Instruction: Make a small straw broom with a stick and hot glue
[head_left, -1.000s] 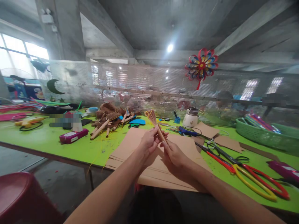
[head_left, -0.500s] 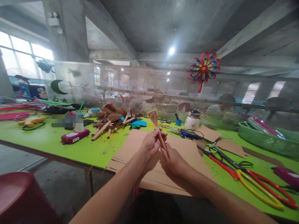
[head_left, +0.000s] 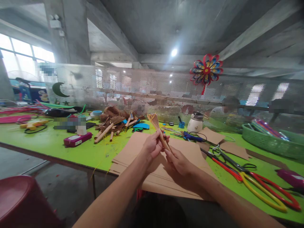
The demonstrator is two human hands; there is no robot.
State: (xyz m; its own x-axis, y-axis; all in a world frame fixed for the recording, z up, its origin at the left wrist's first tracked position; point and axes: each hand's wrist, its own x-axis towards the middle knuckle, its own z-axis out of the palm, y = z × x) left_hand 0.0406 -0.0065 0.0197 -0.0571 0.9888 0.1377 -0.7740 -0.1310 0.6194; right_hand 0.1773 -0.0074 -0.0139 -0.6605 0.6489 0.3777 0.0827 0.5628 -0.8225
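Between both hands is a small brown paper fan [head_left: 154,121], its pleated end spread at the top and a rolled paper handle below. Yellow thread shows at the pleats. My left hand [head_left: 154,143] pinches it just under the pleats. My right hand [head_left: 177,160] is closed round the lower end of the handle. Under the hands lies a stack of brown paper sheets [head_left: 135,147]. On the table to the left is a pile of similar brown paper pieces [head_left: 111,122] with rolled handles and loose yellow thread.
Large scissors [head_left: 261,190] with red and yellow handles lie at the right, near a green basket [head_left: 268,142]. A white jar [head_left: 194,123] stands behind the sheets. At the left is a purple box-shaped device [head_left: 78,139]. A red stool [head_left: 21,199] stands below the table edge.
The pleated end of the fan has tipped slightly to the left. Both hands keep their hold, and the view has shifted a little.
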